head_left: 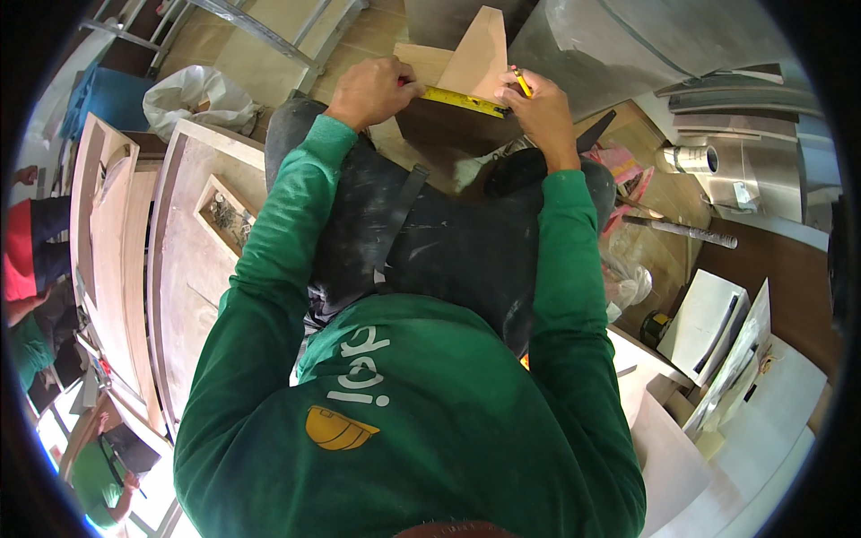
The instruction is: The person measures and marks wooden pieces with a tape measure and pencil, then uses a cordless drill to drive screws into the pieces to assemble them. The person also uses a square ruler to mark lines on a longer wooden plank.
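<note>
Beyond my knees, a yellow tape measure blade (462, 100) is stretched between my two hands, over the edge of a dark brown board (453, 130). My left hand (372, 91) is closed on the left end of the tape, with a small red bit showing at the fingertips. In my right hand (544, 112) a yellow pencil (522, 82) sticks up between thumb and fingers. Those fingers also meet the tape's right end; whether they grip it I cannot tell. A pale, pointed wooden piece (482, 56) rises just behind the tape.
At left stand a wooden frame panel (179, 260) with a small box of hardware (224, 213), and a white sack (199, 99). A metal ladder (269, 34) lies far left. Right are a grey cabinet (610, 54), a metal tube (686, 160) and white panels (762, 412). Other people work at far left.
</note>
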`<state>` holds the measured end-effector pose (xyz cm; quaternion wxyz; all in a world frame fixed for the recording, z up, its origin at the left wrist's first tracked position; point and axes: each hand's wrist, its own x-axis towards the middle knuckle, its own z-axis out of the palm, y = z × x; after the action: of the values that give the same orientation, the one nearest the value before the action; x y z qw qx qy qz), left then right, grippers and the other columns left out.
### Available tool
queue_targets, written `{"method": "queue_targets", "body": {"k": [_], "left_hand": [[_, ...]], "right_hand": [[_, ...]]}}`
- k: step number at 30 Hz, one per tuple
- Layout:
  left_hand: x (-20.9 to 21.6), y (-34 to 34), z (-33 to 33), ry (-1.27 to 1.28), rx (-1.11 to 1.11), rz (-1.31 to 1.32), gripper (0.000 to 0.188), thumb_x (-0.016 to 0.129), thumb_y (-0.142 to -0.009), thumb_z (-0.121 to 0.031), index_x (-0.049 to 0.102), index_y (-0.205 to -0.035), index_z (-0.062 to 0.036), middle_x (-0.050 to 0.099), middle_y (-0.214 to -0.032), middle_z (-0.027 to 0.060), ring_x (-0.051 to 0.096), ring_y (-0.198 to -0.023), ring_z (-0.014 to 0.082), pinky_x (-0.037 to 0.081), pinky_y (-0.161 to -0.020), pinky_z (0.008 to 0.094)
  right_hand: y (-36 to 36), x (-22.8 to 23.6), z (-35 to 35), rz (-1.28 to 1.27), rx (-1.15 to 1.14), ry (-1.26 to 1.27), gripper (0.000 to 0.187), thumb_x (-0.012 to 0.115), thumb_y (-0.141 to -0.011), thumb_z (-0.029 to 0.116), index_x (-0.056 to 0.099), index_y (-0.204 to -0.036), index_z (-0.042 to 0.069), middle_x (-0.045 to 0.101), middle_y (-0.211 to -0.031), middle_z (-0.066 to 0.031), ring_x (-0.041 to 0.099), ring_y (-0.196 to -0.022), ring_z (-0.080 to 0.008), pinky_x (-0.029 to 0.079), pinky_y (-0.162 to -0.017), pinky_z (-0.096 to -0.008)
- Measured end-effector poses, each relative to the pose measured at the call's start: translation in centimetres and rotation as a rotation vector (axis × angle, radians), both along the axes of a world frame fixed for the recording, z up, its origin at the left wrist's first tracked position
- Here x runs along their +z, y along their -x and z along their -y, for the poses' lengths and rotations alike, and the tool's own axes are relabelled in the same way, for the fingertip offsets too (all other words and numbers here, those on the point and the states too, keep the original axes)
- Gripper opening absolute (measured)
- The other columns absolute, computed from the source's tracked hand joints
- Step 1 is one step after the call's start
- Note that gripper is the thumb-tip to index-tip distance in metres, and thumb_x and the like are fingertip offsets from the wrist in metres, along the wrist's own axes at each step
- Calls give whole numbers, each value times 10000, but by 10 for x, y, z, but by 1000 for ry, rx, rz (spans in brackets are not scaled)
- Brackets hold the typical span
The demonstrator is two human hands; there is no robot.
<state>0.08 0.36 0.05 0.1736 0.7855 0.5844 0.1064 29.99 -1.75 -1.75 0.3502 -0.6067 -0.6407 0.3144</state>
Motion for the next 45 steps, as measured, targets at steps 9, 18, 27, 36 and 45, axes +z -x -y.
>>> {"method": "queue_targets", "body": {"k": [9,18,27,36,45], "left_hand": [[-2,3,1,-22,-12,-16,406,755,-953,-501,850,-1095,-132,795,-1054,162,752,-1013,398,591,-920,509],[-3,3,-2,-8,2,-27,401,743,-940,-529,842,-1027,-151,795,-1054,135,758,-1000,392,604,-891,520],[-3,3,-1,-19,-4,-37,397,739,-930,-519,846,-1045,-154,797,-1053,142,759,-983,399,609,-880,520],[-5,3,-2,-38,-18,-63,393,757,-964,-496,858,-1103,-141,813,-1014,148,781,-939,373,622,-882,483],[-4,2,-2,-43,-43,-66,390,749,-975,-485,860,-1100,-132,813,-991,142,783,-941,351,618,-891,471]], "right_hand": [[-28,30,-5,-689,-376,-12,551,496,-1147,422,826,-1150,-19,729,-833,-48,615,-664,-131,467,-625,-301],[-11,37,8,-589,2,223,464,669,-1086,441,814,-1106,0,749,-857,-28,677,-769,-105,534,-705,-250],[3,-2,1,-388,120,123,221,716,-978,189,746,-1045,-20,784,-906,-60,719,-867,-110,549,-790,-260],[1,-11,-3,-362,167,77,202,717,-956,172,729,-990,-27,779,-920,-56,728,-880,-111,560,-803,-275],[0,-14,-3,-287,178,96,204,732,-941,191,745,-1024,5,765,-945,-49,700,-894,-111,546,-823,-289]]}}
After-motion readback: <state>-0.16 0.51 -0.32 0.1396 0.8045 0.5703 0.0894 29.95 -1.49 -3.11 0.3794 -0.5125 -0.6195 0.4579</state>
